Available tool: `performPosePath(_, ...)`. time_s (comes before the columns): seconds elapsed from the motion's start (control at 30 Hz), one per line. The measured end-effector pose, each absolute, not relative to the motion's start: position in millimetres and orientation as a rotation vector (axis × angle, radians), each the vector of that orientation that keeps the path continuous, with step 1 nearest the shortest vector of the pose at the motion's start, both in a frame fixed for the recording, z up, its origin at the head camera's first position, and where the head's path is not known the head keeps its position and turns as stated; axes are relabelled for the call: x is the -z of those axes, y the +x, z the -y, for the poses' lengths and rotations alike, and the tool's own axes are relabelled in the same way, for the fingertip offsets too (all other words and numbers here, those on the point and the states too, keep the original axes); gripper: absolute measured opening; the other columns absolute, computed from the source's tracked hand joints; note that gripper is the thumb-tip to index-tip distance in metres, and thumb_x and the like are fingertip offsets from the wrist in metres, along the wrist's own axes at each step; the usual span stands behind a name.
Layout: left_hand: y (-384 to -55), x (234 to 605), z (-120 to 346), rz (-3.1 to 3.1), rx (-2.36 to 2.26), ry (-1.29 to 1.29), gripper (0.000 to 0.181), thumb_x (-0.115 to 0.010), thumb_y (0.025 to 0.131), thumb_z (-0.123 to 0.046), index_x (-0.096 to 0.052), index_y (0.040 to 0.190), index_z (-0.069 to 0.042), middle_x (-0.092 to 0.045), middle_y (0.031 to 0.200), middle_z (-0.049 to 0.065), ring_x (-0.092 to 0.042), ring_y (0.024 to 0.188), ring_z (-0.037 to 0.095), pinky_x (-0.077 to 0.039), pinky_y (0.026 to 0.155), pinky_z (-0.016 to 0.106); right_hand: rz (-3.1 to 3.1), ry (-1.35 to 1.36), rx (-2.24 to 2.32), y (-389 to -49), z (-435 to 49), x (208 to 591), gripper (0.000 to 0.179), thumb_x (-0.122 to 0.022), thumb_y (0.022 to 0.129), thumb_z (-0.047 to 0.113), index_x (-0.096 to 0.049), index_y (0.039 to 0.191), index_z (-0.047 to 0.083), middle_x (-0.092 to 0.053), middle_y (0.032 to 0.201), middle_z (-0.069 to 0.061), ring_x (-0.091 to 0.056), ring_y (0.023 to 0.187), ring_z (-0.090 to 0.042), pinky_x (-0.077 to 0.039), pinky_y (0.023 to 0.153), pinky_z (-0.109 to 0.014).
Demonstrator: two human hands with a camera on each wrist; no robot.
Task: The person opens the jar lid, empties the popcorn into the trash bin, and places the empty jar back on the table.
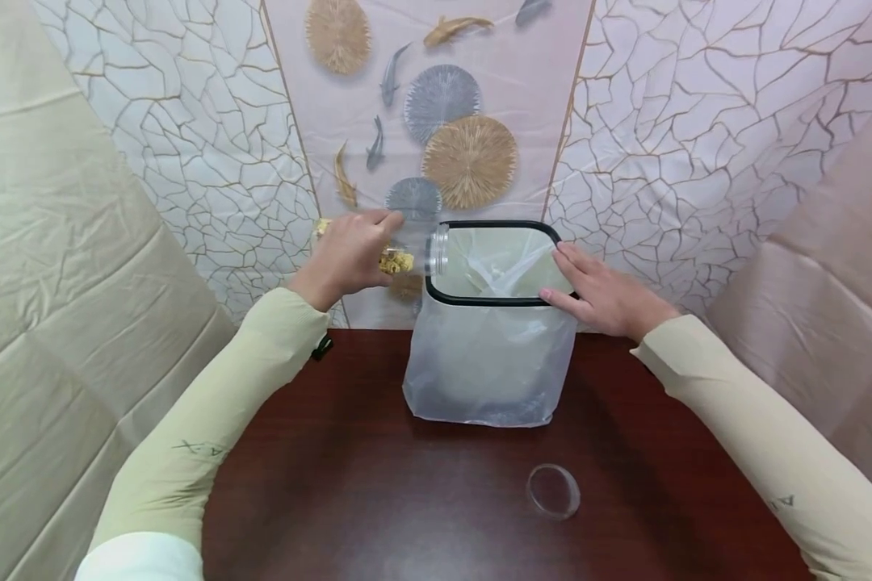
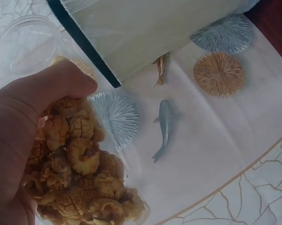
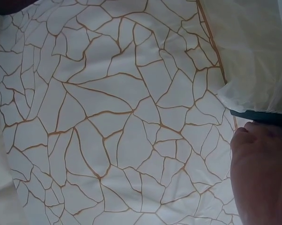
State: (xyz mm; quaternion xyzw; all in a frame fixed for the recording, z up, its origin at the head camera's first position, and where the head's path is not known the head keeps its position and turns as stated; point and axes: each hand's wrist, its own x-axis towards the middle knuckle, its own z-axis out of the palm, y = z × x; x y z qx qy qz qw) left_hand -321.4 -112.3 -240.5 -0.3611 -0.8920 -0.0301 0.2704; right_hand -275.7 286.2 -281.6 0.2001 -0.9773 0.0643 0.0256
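Observation:
My left hand (image 1: 352,254) grips a clear plastic jar (image 1: 425,250) that lies nearly on its side. The open mouth of the jar points right, over the left rim of a trash bin (image 1: 490,363). Brown and yellow caramel popcorn (image 2: 80,164) fills the back part of the jar, behind my thumb in the left wrist view. The bin has a dark rim and a translucent liner bag (image 1: 505,270) folded over its outside. With thumb and fingers spread, my right hand (image 1: 599,290) holds the right corner of the rim; some fingertips are hidden in the right wrist view.
A clear round lid (image 1: 553,491) lies on the dark red tabletop (image 1: 407,508), in front of the bin. Behind stands a patterned cloth backdrop (image 1: 472,161), with beige drapes (image 1: 80,323) at both sides. A small black object (image 1: 323,347) sits beyond the left forearm.

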Motion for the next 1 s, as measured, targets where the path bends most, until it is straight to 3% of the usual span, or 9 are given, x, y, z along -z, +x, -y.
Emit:
performPosePath(0.13,-321,238,109,2.336,0.034,-1.0,0.076,-0.099,0.064,-0.049,-0.058,0.11,-0.006,-0.072,0.101,0.009,-0.072,0.1,0.036,-0.057,0.09,0.052,3.023,0.624,-0.199,-277,-284,279,0.09,-0.035,0.107,0.066,-0.012,0.169,0.005,-0.008,0.178,-0.019,-0.008,0.165,-0.041,-0.019,0.13,-0.063)
performPosePath(0.5,-318,229,98,2.289,-0.194,-1.019,0.056,-0.094,0.07,-0.014,-0.059,0.111,-0.002,-0.073,0.107,0.014,-0.072,0.109,0.04,-0.056,0.103,0.051,3.038,0.597,-0.215,-275,-285,280,0.091,-0.034,0.107,0.068,-0.012,0.17,0.006,-0.007,0.178,-0.019,-0.006,0.165,-0.041,-0.019,0.129,-0.065)
performPosePath(0.73,-320,224,94,2.195,-0.33,-1.027,0.05,-0.085,0.08,-0.009,-0.062,0.123,0.001,-0.074,0.119,0.018,-0.072,0.113,0.038,-0.055,0.108,0.048,3.045,0.598,-0.222,-276,-285,281,0.092,-0.034,0.106,0.069,-0.011,0.17,0.006,-0.006,0.178,-0.019,-0.005,0.165,-0.041,-0.017,0.13,-0.063)
performPosePath(0.87,-321,221,91,2.104,-0.393,-1.039,0.05,-0.087,0.08,-0.011,-0.063,0.122,0.002,-0.074,0.114,0.017,-0.073,0.107,0.035,-0.057,0.104,0.045,3.046,0.6,-0.224,-276,-285,280,0.092,-0.034,0.106,0.069,-0.011,0.17,0.006,-0.006,0.178,-0.019,-0.006,0.165,-0.041,-0.017,0.131,-0.063)
performPosePath(1.0,-322,217,89,1.996,-0.451,-1.052,0.031,-0.074,0.089,-0.001,-0.065,0.119,0.003,-0.076,0.111,0.017,-0.074,0.104,0.032,-0.058,0.101,0.043,3.044,0.601,-0.221,-275,-286,280,0.092,-0.034,0.106,0.069,-0.011,0.169,0.005,-0.006,0.178,-0.02,-0.007,0.165,-0.042,-0.017,0.131,-0.062)
